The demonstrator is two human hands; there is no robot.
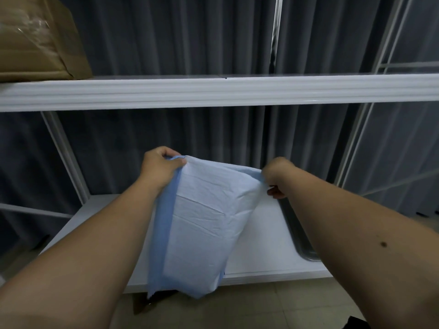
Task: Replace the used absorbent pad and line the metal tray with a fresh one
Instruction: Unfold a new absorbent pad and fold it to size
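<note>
While the left hand (159, 167) pinches one top corner of the folded white-and-blue absorbent pad (199, 224), the right hand (276, 178) grips the other. The pad hangs above the white lower shelf (261, 245), beside the steel metal tray (300, 236).

White lower shelf (261, 245) w/ metal tray (301, 241); upper shelf (213, 91) w/ cardboard box (35, 39).

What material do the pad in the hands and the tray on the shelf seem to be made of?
Pad: probably soft paper-like fleece on a thin blue plastic backing; it shows sharp fold creases and hangs limp. Tray: probably steel, dull grey with a faint sheen on its rounded rim; most of it is hidden by the right arm.
</note>
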